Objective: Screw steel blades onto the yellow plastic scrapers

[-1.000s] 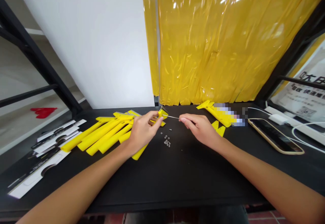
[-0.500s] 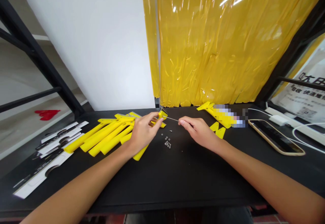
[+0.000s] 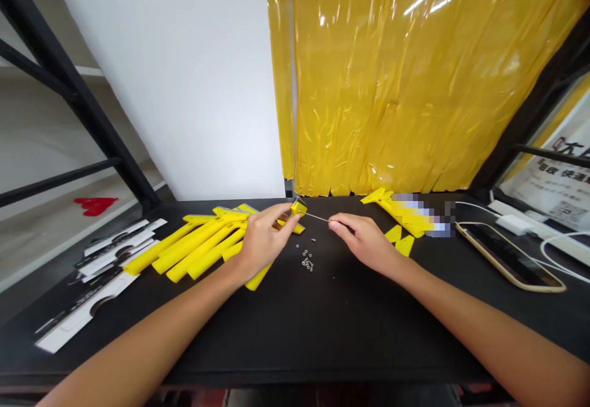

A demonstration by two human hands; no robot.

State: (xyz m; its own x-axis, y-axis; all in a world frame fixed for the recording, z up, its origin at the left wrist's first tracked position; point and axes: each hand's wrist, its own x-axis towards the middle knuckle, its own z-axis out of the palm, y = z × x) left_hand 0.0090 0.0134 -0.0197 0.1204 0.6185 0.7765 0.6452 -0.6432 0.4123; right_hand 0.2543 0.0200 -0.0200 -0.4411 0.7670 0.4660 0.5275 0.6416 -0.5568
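So, hands (image 3: 265,241) (image 3: 362,238) above black tabletop (image 3: 391,333) (yellow sheeting (image 3: 391,87) behind).

Single head-worn view, looking forward and down from above the near side of the smooth black tabletop (image 3: 286,327). The bare left hand (image 3: 262,238) and bare right hand (image 3: 362,238) lie at middle range, near the centre; the flat white panel (image 3: 184,81) and glossy yellow plastic sheeting (image 3: 391,87) bound the far side. The wide field reaches slanting black metal bars (image 3: 69,90) at left and right.
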